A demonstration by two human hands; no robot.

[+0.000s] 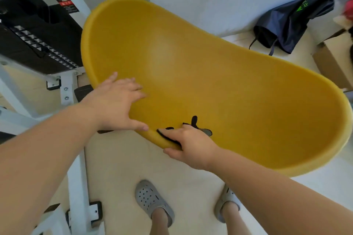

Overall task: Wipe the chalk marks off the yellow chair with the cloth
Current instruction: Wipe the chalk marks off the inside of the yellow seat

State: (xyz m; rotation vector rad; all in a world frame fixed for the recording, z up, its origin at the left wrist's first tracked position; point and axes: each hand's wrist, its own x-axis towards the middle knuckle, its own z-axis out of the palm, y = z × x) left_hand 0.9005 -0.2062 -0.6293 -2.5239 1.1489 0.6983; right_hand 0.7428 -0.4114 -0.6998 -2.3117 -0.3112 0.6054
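The yellow chair (pixel 200 74) fills the middle of the view, its curved shell facing me. My left hand (pixel 118 103) rests flat on the shell near the left part of its near rim, fingers spread. My right hand (pixel 189 143) grips a small grey cloth with a dark edge (pixel 207 131) and presses it against the near rim, fingers inside the shell and thumb under the rim. Most of the cloth is hidden under the fingers. A dark mark or a bit of the cloth's edge (pixel 194 121) shows just above my fingers; I cannot tell which.
A white metal frame (pixel 66 89) with black equipment (pixel 38 40) stands at the left. A dark bag (pixel 292 21) and cardboard boxes (pixel 334 63) lie on the floor at the right. My feet in grey clogs (pixel 152 200) stand below the chair.
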